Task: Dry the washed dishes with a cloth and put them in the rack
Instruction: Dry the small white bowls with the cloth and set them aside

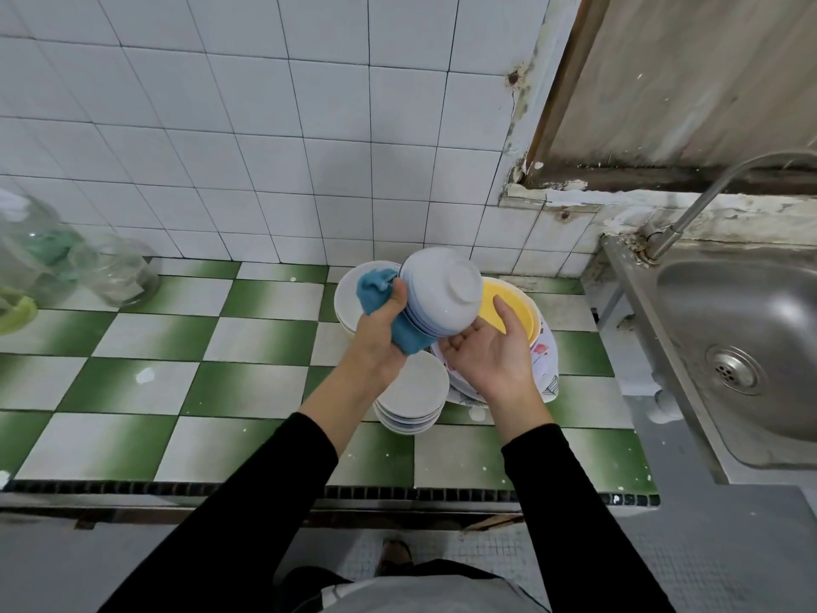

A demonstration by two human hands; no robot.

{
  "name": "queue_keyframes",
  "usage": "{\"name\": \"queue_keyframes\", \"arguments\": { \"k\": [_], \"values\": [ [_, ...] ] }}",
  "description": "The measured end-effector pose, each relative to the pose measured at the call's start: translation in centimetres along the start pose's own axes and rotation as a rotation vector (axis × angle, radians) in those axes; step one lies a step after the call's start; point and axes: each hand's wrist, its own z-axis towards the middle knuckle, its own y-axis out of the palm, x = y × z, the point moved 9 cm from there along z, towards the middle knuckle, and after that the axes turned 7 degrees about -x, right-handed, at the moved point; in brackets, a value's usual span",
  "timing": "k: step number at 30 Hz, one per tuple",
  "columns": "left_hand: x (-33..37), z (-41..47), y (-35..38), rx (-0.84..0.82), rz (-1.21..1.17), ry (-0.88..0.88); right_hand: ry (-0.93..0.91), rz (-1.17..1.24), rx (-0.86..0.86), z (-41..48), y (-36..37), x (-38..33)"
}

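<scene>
Even soft light; edges bowed, perhaps blurred.

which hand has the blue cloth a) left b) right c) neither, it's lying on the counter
a: the left hand grips the blue cloth against the white bowl, while the right hand cradles the bowl with open fingers.

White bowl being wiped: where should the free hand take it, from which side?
I'd take the white bowl by its outer wall near the rim, from below right, where the right hand lies open, palm up. Its foot ring tips up toward the camera and its mouth faces the left hand and blue cloth, so that side is taken.
</scene>
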Motion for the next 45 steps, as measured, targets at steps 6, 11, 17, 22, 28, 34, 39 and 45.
{"name": "queue_keyframes", "arguments": {
  "k": [6,11,17,22,28,34,39,45],
  "values": [
    [0.2,-0.1,-1.9,0.156,0.195,0.001,-0.185,-0.017,-0.056,-0.2,1.3,-2.1],
    [1.2,-1.6,-3.1,0.378,0.235,0.122,-0.280,-0.132,-0.065,-0.7,2.0,-4.4],
    [4.2,-3.2,2.8,0.092,0.637,0.581,-0.378,-0.586,0.032,-1.2,3.6,-3.8],
    [2.8,-1.9,6.4,-0.211,1.142,0.666,-0.505,-0.793,-0.077,-2.7,6.2,-3.4],
    [5.1,-1.3,5.6,-0.152,1.190,0.619,-0.516,-0.907,-0.102,-3.3,6.8,-3.8],
    [2.7,-3.4,7.8,-0.232,1.506,0.822,-0.494,-0.760,-0.075,-3.6,6.4,-3.7],
    [4.9,-0.9,5.0,-0.116,1.139,0.657,-0.519,-0.967,-0.081,-3.8,6.7,-4.3],
    [5.1,-1.4,5.7,-0.136,1.293,0.661,-0.520,-1.080,-0.071,-3.5,6.9,-4.8]
  ]
}}
